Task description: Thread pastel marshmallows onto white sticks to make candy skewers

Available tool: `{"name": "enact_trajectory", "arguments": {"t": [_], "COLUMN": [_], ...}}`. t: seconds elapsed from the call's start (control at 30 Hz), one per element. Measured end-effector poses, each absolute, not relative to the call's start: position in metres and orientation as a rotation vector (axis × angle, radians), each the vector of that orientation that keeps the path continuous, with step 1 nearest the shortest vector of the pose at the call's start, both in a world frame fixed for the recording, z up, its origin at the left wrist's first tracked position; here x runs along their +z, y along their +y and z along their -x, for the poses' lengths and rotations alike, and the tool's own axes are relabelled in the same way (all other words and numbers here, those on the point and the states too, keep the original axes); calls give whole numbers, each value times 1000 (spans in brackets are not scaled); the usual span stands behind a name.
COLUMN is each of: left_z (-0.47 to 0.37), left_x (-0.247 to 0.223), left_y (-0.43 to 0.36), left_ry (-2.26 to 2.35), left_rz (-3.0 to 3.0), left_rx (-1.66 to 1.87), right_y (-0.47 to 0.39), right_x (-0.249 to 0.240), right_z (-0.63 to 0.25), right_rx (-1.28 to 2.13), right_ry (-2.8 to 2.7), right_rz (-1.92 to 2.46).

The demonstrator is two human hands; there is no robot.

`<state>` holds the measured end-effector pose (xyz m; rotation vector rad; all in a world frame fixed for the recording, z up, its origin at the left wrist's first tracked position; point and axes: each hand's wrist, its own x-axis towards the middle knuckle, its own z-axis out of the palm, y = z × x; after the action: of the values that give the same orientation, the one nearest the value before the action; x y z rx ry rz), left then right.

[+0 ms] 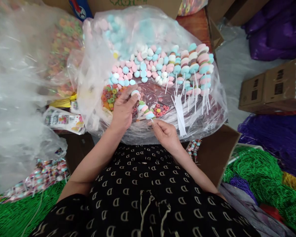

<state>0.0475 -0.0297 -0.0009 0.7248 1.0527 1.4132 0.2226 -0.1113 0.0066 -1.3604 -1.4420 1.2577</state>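
My right hand point(164, 133) pinches the white stick of a candy skewer point(145, 110), threaded with pink, green, white and blue pieces and tilted up to the left. In my left hand point(124, 108), thumb and fingers close on a pale marshmallow piece point(135, 93) just above the skewer's upper end. Loose pink, blue and white marshmallows point(143, 67) lie beyond my hands. Small candy rings point(111, 95) sit left of my left hand, with red rings point(161, 110) near the skewer. Finished-looking skewers point(194, 65) are stacked at the right, and a bundle of white sticks point(180, 117) lies below them.
A clear plastic bag point(98, 126) spreads under the candy. Another bag of rings point(64, 46) stands at the left beside printed packets point(64, 119). An open cardboard box point(215, 151) is at my right, near green bead strands point(256, 168) and a closed carton point(268, 85).
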Motion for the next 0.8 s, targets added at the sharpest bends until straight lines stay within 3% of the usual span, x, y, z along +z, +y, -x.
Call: {"name": "enact_trajectory", "arguments": {"t": [0.23,0.8], "left_z": [-45,-51], "left_x": [-12,-2], "left_y": [-35,-50], "left_ry": [1143,1221], "left_rz": [-1030,-1049], "left_rx": [1466,1408], "right_y": [-113,-117], "right_x": [8,10], "right_z": [-221,-209], "right_rx": [1309,1329], "right_ry": [-1343,-1317], "right_rz": [1364,1356]}}
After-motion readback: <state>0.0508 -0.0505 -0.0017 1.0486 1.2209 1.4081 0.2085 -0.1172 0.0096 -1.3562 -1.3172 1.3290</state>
